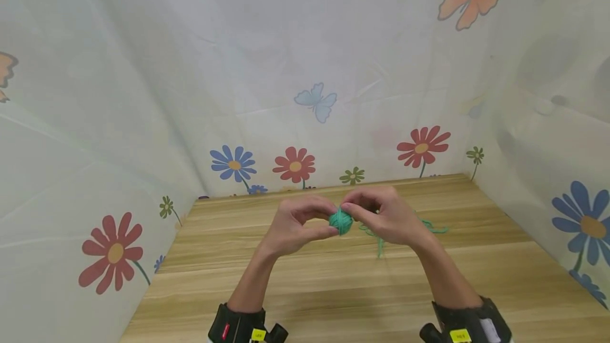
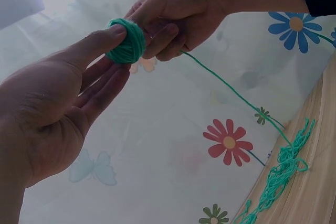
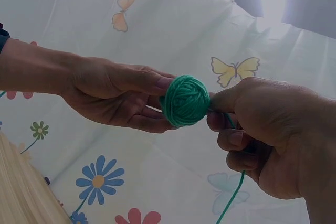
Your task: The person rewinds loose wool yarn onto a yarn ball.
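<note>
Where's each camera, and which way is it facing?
Head: worn there, facing forward and down over the table; left hand, right hand and forearms show.
Left wrist: on that wrist, facing the yarn ball; left hand nearer, right beyond.
Right wrist: mounted likewise, facing the yarn ball; right hand nearer, left beyond.
Wrist views share yarn ball and flowered sheet.

The left forearm [image 1: 253, 282] and right forearm [image 1: 444, 271] are slanting inward. The left hand [image 1: 296, 225] is gripping between thumb and fingers — the right hand [image 1: 385, 215] is sitting close beside it, thumb and forefinger pinching, other fingers curling in.
</note>
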Tool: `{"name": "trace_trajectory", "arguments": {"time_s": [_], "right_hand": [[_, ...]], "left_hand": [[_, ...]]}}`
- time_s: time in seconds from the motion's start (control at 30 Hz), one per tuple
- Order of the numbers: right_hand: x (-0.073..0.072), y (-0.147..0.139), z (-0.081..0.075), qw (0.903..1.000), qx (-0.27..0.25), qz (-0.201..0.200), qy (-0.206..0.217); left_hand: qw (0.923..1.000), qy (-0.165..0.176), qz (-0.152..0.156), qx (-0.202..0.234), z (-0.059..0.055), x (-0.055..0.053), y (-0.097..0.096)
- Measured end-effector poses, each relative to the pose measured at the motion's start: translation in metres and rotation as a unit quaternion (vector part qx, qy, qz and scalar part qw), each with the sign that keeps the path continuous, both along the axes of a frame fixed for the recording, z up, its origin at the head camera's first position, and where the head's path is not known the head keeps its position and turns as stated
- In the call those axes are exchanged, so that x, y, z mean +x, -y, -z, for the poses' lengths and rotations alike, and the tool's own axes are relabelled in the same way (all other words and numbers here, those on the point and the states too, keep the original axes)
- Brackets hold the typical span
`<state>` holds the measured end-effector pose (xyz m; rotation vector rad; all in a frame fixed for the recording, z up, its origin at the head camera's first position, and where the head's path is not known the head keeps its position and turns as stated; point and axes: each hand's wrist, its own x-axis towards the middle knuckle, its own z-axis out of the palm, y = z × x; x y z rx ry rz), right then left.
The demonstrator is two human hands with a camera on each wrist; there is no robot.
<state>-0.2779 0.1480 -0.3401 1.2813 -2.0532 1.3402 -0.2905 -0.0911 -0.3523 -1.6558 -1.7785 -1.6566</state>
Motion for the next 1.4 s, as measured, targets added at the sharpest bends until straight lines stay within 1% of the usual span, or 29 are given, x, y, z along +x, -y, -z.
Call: {"name": "trace_trajectory", "arguments": {"time_s": [0.1,0.3,0.37,0.47,0.53,0.6,0.7,0.87,1.0,1.2,1.3,1.4], "right_hand": [[-0.002,-0.001,0.002,0.9997,0.006,0.018,0.015],[-0.004,-0.001,0.004,0.9967,0.015,0.068,0.042],[-0.003,0.001,0.004,0.9949,0.016,0.087,0.049],[0.002,0.005,-0.001,0.9921,0.020,0.109,0.058],[0.001,0.006,0.000,0.9915,0.023,0.113,0.060],[-0.003,0.006,0.002,0.9920,0.027,0.107,0.061],[-0.013,0.004,0.012,0.9942,0.037,0.086,0.052],[-0.014,0.005,0.014,0.9969,0.062,0.035,0.034],[-0.012,0.007,0.013,0.9967,0.080,0.000,0.016],[-0.005,0.008,0.007,0.9951,0.098,-0.014,0.007],[0.000,0.007,0.004,0.9951,0.096,-0.023,-0.001],[0.005,0.007,0.000,0.9960,0.079,-0.038,-0.020]], "left_hand": [[1.0000,0.003,0.003,0.000,-0.001,0.002,0.000],[0.9999,0.008,0.013,-0.001,-0.005,0.007,-0.001],[0.9998,0.009,0.015,-0.001,-0.006,0.008,-0.002],[0.9998,0.008,0.017,0.000,-0.005,0.008,-0.002],[0.9999,0.005,0.016,0.002,-0.005,0.008,-0.001],[0.9999,0.003,0.011,0.010,-0.005,0.008,-0.001],[0.9996,0.002,-0.004,0.026,-0.005,0.008,0.000],[0.9970,0.008,-0.049,0.060,-0.007,0.007,0.001],[0.9937,0.008,-0.076,0.081,-0.007,0.005,0.002],[0.9904,0.006,-0.103,0.091,-0.005,0.003,0.002],[0.9896,0.006,-0.113,0.090,-0.004,0.002,0.002],[0.9891,0.005,-0.118,0.088,-0.004,0.001,0.003]]}}
